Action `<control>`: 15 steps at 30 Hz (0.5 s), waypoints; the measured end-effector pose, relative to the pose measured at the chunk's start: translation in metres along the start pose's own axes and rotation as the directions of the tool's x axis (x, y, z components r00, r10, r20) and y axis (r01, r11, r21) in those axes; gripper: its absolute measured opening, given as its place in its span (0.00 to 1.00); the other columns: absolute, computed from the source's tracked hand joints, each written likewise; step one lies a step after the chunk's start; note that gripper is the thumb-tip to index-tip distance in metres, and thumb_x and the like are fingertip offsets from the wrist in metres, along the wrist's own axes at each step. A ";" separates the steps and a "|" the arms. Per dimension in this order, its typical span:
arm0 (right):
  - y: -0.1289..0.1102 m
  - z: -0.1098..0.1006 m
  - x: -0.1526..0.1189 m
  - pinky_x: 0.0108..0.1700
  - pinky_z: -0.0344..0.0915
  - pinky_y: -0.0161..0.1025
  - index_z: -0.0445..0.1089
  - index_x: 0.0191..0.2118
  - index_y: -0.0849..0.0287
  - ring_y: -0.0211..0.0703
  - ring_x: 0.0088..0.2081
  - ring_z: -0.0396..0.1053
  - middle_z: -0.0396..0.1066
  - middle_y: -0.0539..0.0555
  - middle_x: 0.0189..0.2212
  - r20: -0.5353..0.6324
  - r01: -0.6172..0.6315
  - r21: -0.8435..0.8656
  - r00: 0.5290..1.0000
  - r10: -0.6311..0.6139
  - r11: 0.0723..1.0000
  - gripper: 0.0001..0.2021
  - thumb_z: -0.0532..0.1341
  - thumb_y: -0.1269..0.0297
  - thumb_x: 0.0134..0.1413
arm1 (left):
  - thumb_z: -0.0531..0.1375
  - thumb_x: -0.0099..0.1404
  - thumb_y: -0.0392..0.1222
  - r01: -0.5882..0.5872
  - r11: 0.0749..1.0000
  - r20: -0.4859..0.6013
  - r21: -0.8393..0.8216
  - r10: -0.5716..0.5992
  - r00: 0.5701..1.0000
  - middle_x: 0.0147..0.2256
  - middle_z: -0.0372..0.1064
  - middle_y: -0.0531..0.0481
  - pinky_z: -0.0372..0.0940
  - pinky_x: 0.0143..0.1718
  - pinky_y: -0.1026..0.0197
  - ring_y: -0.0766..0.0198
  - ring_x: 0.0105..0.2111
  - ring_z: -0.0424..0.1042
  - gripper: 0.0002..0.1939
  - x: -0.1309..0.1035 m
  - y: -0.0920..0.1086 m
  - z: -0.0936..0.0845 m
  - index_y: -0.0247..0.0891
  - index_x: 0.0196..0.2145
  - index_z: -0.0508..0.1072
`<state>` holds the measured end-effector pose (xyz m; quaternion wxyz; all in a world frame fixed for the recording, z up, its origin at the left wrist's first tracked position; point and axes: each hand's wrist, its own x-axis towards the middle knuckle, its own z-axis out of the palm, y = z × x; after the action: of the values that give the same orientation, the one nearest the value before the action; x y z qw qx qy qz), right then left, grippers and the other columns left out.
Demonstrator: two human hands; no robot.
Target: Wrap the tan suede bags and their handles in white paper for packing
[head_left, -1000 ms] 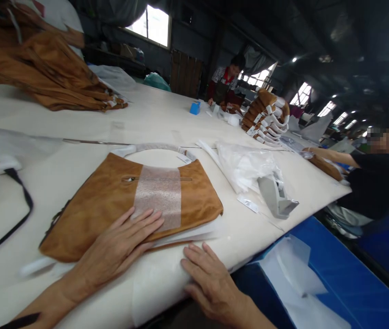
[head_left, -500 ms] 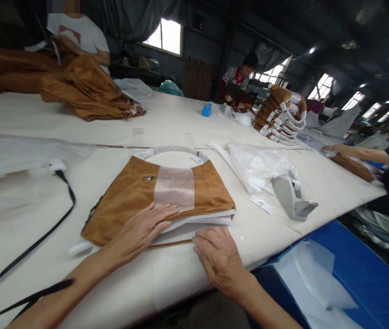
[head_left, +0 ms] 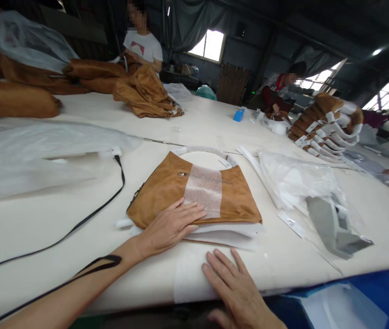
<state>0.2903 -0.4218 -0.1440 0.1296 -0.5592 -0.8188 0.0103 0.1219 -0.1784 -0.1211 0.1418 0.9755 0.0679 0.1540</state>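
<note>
A brown bag (head_left: 156, 192) lies flat on the white table, its wrapped handle (head_left: 197, 150) pointing away from me. A sheet of translucent foam (head_left: 204, 185) crosses its front over a zip. White paper (head_left: 227, 232) sticks out along the near side. My left hand (head_left: 172, 224) rests flat on the bag's lower part with fingers stretched out, and a black strap loops by that wrist. Near the table's front edge, my right hand (head_left: 230, 278) is spread, apart from the bag, beside a white sheet (head_left: 191, 278) at the edge.
Clear plastic bags lie at left (head_left: 44, 155) and right (head_left: 293, 176). A grey piece (head_left: 331, 228) is at the right. Brown bags (head_left: 143, 93) and a stack of wrapped bags (head_left: 324, 125) stand farther back. Two people are beyond the table; a blue bin (head_left: 386, 292) is below right.
The view has swung left. My right hand has let go of the bag's near edge, moved back towards the table edge and spread its fingers. My left hand still rests on the bag.
</note>
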 end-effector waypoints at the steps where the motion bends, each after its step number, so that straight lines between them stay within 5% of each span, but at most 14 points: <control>1: 0.001 0.004 -0.001 0.65 0.53 0.65 0.50 0.69 0.63 0.60 0.68 0.51 0.54 0.63 0.67 0.008 -0.007 -0.021 1.000 0.007 1.000 0.37 0.61 0.67 0.54 | 0.47 0.76 0.48 -0.004 1.000 -0.004 0.013 0.004 1.000 0.63 0.61 0.47 0.47 0.68 0.43 0.59 0.64 0.58 0.22 -0.001 0.001 0.001 0.44 0.64 0.60; 4: 0.003 0.013 -0.002 0.64 0.54 0.65 0.51 0.68 0.62 0.57 0.69 0.50 0.53 0.60 0.68 -0.011 -0.015 -0.062 1.000 0.014 0.998 0.38 0.54 0.78 0.48 | 0.48 0.75 0.50 -0.046 0.997 0.001 0.056 0.046 0.999 0.65 0.58 0.46 0.44 0.69 0.44 0.58 0.66 0.56 0.25 -0.004 0.002 0.000 0.42 0.66 0.57; 8: 0.006 0.017 0.003 0.62 0.60 0.61 0.56 0.66 0.64 0.55 0.67 0.54 0.60 0.62 0.65 -0.143 -0.024 -0.062 0.990 0.015 0.998 0.38 0.51 0.79 0.44 | 0.56 0.69 0.58 -0.138 0.987 0.030 0.086 0.136 0.990 0.67 0.52 0.39 0.41 0.69 0.42 0.51 0.68 0.51 0.38 -0.007 0.005 -0.004 0.37 0.68 0.50; 15: -0.003 0.022 0.026 0.61 0.65 0.52 0.63 0.60 0.67 0.50 0.63 0.62 0.71 0.63 0.56 -0.341 0.035 0.022 0.940 -0.025 0.999 0.28 0.50 0.79 0.51 | 0.48 0.72 0.31 -0.121 0.974 -0.054 0.194 0.134 0.990 0.65 0.58 0.44 0.42 0.69 0.45 0.57 0.66 0.55 0.27 -0.005 0.001 0.009 0.39 0.66 0.54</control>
<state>0.2735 -0.3959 -0.1597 0.2769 -0.5382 -0.7923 -0.0773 0.1196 -0.1829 -0.1303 0.0355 0.9812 0.0241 0.1879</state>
